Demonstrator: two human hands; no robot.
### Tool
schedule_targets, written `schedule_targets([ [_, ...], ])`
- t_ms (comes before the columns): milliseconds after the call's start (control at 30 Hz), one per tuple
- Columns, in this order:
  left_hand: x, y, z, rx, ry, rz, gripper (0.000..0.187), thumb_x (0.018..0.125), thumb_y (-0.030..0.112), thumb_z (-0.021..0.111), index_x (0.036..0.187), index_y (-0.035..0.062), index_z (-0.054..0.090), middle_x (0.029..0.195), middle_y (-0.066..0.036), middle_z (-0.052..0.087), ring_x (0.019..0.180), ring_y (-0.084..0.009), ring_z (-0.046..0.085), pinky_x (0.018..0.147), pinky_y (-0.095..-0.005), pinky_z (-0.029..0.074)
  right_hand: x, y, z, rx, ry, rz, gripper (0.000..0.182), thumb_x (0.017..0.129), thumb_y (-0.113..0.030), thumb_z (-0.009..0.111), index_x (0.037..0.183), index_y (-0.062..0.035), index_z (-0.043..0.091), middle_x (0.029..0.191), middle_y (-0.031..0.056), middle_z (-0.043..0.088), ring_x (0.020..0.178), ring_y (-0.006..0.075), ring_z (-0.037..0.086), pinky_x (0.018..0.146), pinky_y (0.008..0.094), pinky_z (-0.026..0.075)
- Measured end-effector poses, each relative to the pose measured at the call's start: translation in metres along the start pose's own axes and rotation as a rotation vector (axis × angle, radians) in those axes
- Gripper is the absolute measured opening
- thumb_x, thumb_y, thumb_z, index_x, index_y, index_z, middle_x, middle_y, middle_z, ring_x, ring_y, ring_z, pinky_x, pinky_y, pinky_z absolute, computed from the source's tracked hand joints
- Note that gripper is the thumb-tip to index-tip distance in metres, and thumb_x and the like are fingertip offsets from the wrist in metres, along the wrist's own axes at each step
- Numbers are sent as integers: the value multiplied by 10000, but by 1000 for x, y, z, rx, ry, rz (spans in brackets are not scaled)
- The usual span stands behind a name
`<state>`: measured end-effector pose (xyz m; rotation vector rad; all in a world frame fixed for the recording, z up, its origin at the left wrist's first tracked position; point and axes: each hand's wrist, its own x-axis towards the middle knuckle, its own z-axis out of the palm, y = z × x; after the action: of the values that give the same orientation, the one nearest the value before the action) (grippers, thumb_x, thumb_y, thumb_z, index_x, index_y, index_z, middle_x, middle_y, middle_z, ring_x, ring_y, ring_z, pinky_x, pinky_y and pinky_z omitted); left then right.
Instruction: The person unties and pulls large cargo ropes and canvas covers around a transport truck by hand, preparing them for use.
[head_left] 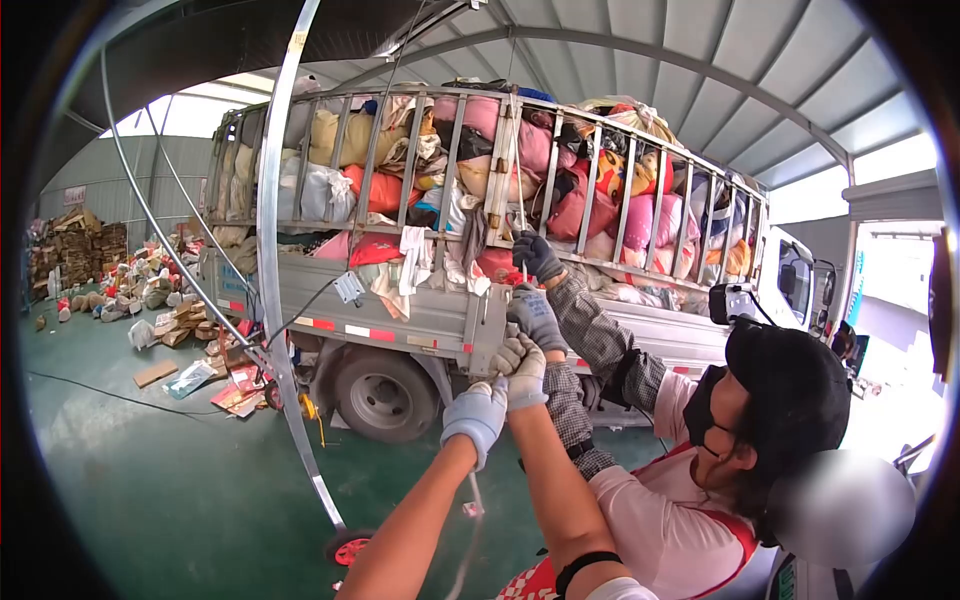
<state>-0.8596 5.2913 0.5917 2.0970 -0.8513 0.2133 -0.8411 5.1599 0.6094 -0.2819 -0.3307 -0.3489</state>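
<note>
Head view: The left hand (pixel 475 418), in a pale glove, is raised ahead of the wearer at the rear part of the truck's side. Its fingers are closed around a rope (pixel 521 215); the enclosed section is hidden. The right hand (pixel 524 372), in a light work glove, is positioned directly above and touching the left, fingers likewise clamped on the rope. The rope descends along the outside of the truck (pixel 405 292), and a loose end hangs below the hands.

Above the right hand, a co-worker's lower hand (pixel 536 316) and upper hand (pixel 538 257), in grey gloves, grip the same line. The co-worker (pixel 665 530) stands at the right.

The truck bed carries packed bundles (pixel 590 205) behind metal rails (pixel 456 160). Left of the hands, a metal frame (pixel 268 215) stands on the green floor (pixel 130 500), a red wheel (pixel 350 552) at its base.
</note>
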Motion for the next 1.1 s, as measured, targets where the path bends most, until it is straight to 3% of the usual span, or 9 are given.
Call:
schedule_targets([
  [167, 5, -4, 1, 2, -70, 15, 501, 835, 439, 271, 919, 33, 550, 912, -215, 559, 869, -357, 532, 774, -417, 404, 3, -1, -7, 22, -23, -44, 215, 857, -227, 327, 788, -83, 471, 446, -75, 264, 313, 38, 190, 281, 196, 150],
  [300, -2, 31, 12, -61, -50, 114, 510, 834, 440, 253, 892, 42, 566, 893, -212, 564, 868, -348, 533, 799, -412, 391, -24, -33, 17, -116, 0, -186, 197, 833, -181, 342, 697, -96, 457, 441, -77, 260, 318, 38, 186, 289, 201, 146],
  [367, -7, 72, 18, -57, -79, 162, 499, 831, 434, 262, 867, 46, 573, 879, -213, 565, 859, -350, 537, 791, -413, 396, -37, -75, 33, -14, -101, -55, 202, 827, -174, 353, 638, -121, 404, 442, -80, 258, 323, 33, 181, 295, 198, 146],
  [433, -23, 84, 11, -105, 0, 171, 489, 830, 423, 272, 838, 40, 575, 855, -217, 566, 836, -357, 541, 770, -412, 406, -53, -75, 49, -147, -299, -8, 219, 819, -162, 362, 603, -134, 361, 443, -83, 254, 328, 29, 174, 302, 193, 148],
  [467, -32, 76, 2, -126, 24, 141, 507, 832, 430, 267, 814, 25, 572, 829, -224, 566, 817, -362, 542, 747, -418, 411, -49, -59, 55, -179, -207, -97, 227, 818, -167, 375, 593, -140, 362, 444, -83, 255, 330, 35, 174, 301, 200, 150],
  [567, -30, 38, -15, -129, 93, 91, 518, 833, 448, 284, 815, 9, 558, 818, -241, 561, 812, -380, 533, 740, -431, 402, -36, -12, 54, -281, -6, -113, 245, 835, -187, 359, 597, -138, 383, 452, -83, 261, 335, 50, 179, 299, 211, 147],
  [633, -14, 13, -4, -130, 66, 93, 507, 828, 453, 299, 824, 17, 558, 820, -241, 561, 817, -385, 530, 749, -430, 400, -16, -10, 22, -62, -66, 31, 220, 847, -207, 349, 658, -124, 426, 448, -83, 246, 332, 51, 174, 298, 213, 141],
  [733, -7, -2, 11, -92, 5, 14, 502, 824, 460, 304, 843, 31, 564, 823, -242, 562, 823, -377, 532, 752, -427, 401, -8, -4, -7, 23, -79, 14, 188, 862, -236, 339, 790, -108, 456, 450, -79, 243, 323, 43, 167, 292, 206, 133],
  [1100, 0, 2, 10, -21, -26, 58, 480, 837, 436, 291, 893, 41, 558, 868, -216, 566, 821, -347, 544, 738, -419, 415, -5, -8, -6, 81, -113, -19, 191, 858, -197, 344, 793, -81, 482, 465, -75, 262, 333, 40, 182, 292, 191, 145],
])
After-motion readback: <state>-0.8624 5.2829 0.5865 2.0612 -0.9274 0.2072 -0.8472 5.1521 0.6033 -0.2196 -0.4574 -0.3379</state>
